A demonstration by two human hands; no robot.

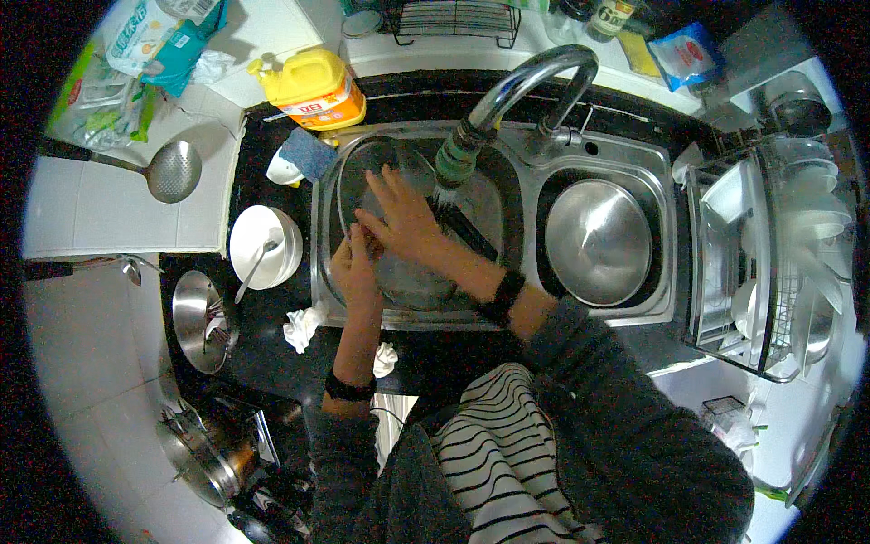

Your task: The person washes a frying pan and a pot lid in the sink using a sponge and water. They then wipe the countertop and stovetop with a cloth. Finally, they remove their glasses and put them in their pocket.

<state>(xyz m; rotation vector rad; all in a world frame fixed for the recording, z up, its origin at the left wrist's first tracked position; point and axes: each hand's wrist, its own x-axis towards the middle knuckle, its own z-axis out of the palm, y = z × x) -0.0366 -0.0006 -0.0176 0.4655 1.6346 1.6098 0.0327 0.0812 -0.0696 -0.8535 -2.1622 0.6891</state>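
Observation:
Over the left sink basin (515, 263), my right hand (406, 222) reaches across with its fingers stretched out and apart. My left hand (356, 270) is just beside it, its fingertips bent together near the right thumb; what they may pinch is hidden. Under both hands lies a wide, round, shiny vessel (412, 283), its kind unclear. A black bar like a handle (469, 233) slants beside my right wrist. Water seems to run from the green-tipped faucet (456, 161) close to the right hand.
A metal bowl (598, 240) fills the right basin. White bowls with a spoon (263, 247), a blue sponge (308, 154) and a yellow jug (317, 91) stand left of the sink. A steel bowl (201, 317) is farther left. A dish rack (770, 263) is at right.

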